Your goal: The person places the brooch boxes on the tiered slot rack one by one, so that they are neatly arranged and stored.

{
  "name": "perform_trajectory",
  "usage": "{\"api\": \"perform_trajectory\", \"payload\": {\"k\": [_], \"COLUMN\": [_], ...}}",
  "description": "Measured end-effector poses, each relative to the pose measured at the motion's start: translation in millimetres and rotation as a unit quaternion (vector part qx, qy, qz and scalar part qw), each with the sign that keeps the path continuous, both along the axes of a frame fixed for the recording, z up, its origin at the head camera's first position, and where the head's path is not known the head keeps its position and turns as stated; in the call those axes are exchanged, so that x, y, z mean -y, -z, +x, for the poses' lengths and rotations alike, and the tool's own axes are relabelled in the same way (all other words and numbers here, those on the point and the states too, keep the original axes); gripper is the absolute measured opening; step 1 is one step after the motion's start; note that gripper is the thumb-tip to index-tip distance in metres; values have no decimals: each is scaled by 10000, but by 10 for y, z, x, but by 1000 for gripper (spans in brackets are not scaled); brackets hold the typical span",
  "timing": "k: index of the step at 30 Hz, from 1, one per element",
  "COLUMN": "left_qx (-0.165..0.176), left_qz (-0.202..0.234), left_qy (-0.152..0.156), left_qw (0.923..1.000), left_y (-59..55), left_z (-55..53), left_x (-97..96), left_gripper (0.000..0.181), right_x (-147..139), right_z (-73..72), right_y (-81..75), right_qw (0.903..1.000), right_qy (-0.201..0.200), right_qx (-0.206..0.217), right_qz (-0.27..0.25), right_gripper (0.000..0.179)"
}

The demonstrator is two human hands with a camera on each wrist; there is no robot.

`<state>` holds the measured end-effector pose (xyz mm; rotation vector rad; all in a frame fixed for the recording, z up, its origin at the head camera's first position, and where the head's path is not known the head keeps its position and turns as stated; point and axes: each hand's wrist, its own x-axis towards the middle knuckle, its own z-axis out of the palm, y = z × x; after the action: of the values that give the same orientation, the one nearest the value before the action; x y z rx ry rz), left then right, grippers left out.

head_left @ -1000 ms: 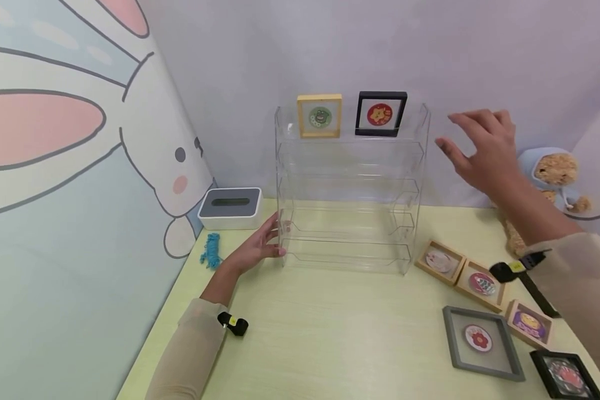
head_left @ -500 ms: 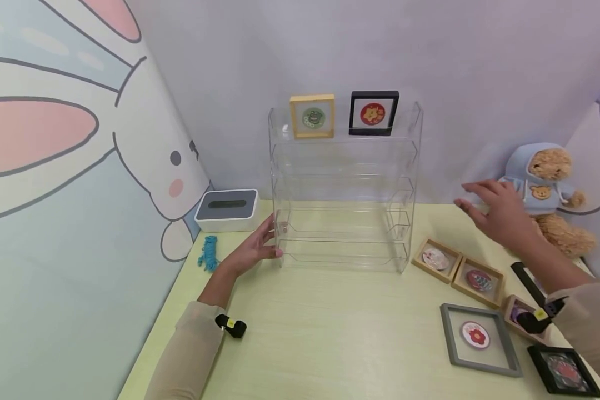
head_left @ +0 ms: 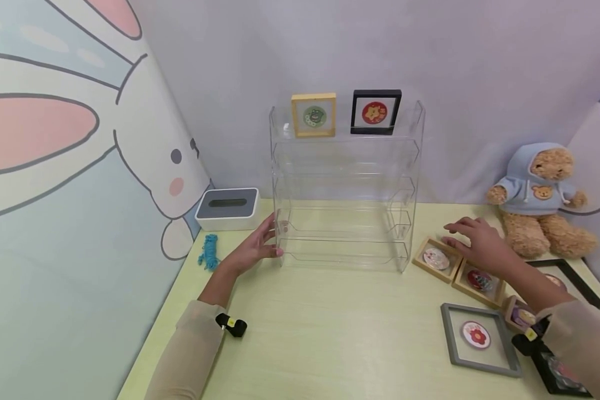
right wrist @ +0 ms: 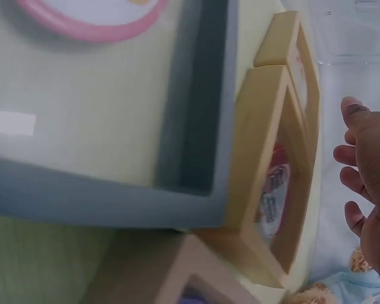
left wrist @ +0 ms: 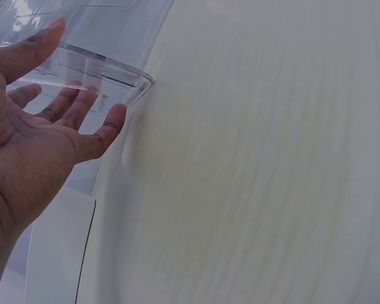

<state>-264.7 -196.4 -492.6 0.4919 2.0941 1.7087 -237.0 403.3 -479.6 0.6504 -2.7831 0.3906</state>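
Observation:
A clear acrylic tiered rack (head_left: pixel 345 240) stands upright against the wall. On its top tier are a light-wood frame (head_left: pixel 314 115) with a green round badge and a black frame (head_left: pixel 375 113) with a red one. My left hand (head_left: pixel 252 253) rests at the rack's lower left side; in the left wrist view its fingers are spread against the clear plastic. My right hand (head_left: pixel 482 247) hovers over two wooden frames lying flat, the left one (head_left: pixel 437 259) with a pale badge and the right one (head_left: pixel 477 283) with a red badge. Nothing is held in it.
Also at the right lie a grey frame (head_left: pixel 480 365), a smaller wooden frame (head_left: pixel 519 314) and two black frames, partly hidden by my arm. Behind them sits a teddy bear (head_left: pixel 540 194). A tissue box (head_left: pixel 228 209) and a blue cord bundle (head_left: pixel 210 251) lie at the left.
My right hand has come down from beside the rack's top right to just above the wooden frames. The left hand stays at the rack's side, and the rack's two frames keep their places.

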Motion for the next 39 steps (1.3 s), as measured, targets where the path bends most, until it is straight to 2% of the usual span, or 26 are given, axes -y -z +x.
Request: {"api": "perform_trajectory", "payload": {"k": [5, 12, 16, 21, 30, 39], "left_qx": [-65, -63, -85, -136, -174, -119], "left_qz": [38, -68, -68, -37, -6, 11], "left_qy": [89, 12, 6, 24, 89, 114], "left_qw": [9999, 10000, 9999, 9999, 9998, 9999], "left_y": [-2, -11, -3, -2, -13, 1], "left_z": [-2, -1, -1, 1, -1, -4], "left_x": [-2, -6, 1, 3, 9, 7], "left_gripper": [108, 109, 109, 108, 106, 107], "right_x": [-50, -171, -241, -382, -637, -752], "right_z": [61, 119, 184, 329, 678, 793], "right_y": [85, 204, 210, 164, 166, 256], "right_qw": [9998, 9996, 9992, 9993, 9993, 9988], "right_qy": [22, -170, -208, -174, 305, 342], "right_qx": [143, -231, -332, -325, -25, 79], "right_qz": [98, -58, -102, 17, 191, 351], "right_gripper": [33, 24, 21, 23, 23, 22]}}
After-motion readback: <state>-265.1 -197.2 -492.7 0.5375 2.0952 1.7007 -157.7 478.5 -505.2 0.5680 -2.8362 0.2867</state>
